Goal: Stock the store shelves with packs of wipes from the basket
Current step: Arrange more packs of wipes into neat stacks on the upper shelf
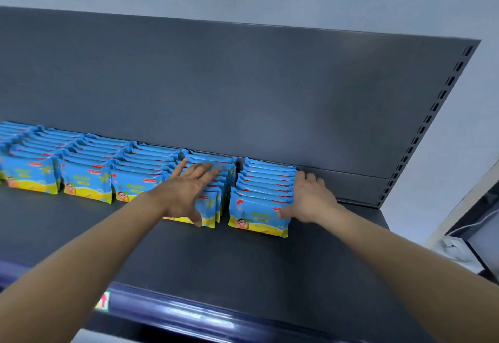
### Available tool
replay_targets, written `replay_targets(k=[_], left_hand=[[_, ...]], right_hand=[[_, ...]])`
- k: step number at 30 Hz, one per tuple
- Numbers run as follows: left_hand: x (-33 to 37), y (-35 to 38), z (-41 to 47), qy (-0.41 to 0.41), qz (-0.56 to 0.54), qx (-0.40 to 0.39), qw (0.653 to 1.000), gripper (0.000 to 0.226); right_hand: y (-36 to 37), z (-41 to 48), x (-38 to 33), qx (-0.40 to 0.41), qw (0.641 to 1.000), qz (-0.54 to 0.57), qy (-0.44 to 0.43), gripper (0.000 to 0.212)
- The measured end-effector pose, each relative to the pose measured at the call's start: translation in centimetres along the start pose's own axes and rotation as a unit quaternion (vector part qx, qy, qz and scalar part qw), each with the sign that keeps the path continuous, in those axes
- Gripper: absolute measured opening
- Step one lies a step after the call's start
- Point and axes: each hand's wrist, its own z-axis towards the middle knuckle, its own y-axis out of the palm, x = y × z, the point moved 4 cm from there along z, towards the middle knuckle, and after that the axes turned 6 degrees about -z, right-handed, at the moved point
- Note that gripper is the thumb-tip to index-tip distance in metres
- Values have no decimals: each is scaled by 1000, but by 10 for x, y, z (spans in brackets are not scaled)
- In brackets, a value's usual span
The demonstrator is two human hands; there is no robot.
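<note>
Several rows of blue and yellow wipe packs stand upright on a dark grey shelf (pixel 243 261), each row running back to the rear panel. My left hand (pixel 189 191) lies with straight spread fingers over the tops of the second row from the right (pixel 216 178), thumb at its front pack. My right hand (pixel 310 196) presses against the right side of the rightmost row (pixel 259 194), thumb on the front pack's face and fingers bent along the row's side. A narrow gap separates these two rows. The basket is out of view.
The shelf's grey back panel (pixel 243 86) rises behind the packs, with a slotted upright (pixel 432 110) at its right end. Bare shelf surface lies in front of the rows and to the right of the last row. A blue price rail (pixel 189 313) edges the shelf front.
</note>
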Motion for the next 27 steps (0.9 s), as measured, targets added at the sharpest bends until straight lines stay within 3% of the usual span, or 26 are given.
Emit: replay_targets(k=[3,6,12,23,27], left_hand=[[-17,10,-12,-22,50,-9,998,118],[-20,13,-14,-24,80,9,996,96],[-23,15,-7,-25,79,4,997,89],[-20,13,-7,-30,108,-10,994,97],[-9,0,-14,-16,105,19,994,95]], right_hand=[[0,5,-24,43,996,-66,-42,108],[14,8,-43,21,991,-70,-109,114],[33,7,-47,55,985,-95,-134,88],[24,-2,-52,34,990,-64,-117,93],[-1,-14,-57,124,981,-54,-137,63]])
